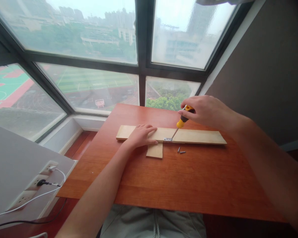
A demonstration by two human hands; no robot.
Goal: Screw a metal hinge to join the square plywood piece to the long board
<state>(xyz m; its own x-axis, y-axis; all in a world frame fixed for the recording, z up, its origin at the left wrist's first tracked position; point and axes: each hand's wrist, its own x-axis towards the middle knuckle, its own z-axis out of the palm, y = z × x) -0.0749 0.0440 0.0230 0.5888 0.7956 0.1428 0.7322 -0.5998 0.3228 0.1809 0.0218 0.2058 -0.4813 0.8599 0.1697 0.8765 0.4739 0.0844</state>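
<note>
A long pale wooden board point(196, 135) lies across the table. My left hand point(141, 135) holds it left of the middle, fingers over the top and thumb near its front edge. Below that thumb, a small wooden piece point(154, 151) sticks out toward me. On the board's front edge is a small metal bracket point(168, 139); its exact shape is too small to tell. My right hand point(201, 109) is closed around a yellow and black screwdriver point(180, 123). The tilted shaft reaches down to the bracket's right end. Two loose screws point(180, 151) lie just in front of the board.
The reddish-brown wooden table point(188, 185) extends in front of me, its near edge by my lap. Large windows with a dark frame point(142, 71) rise behind it. Wall sockets point(37, 183) with plugged-in cables are at the lower left. A grey wall point(258, 76) stands at right.
</note>
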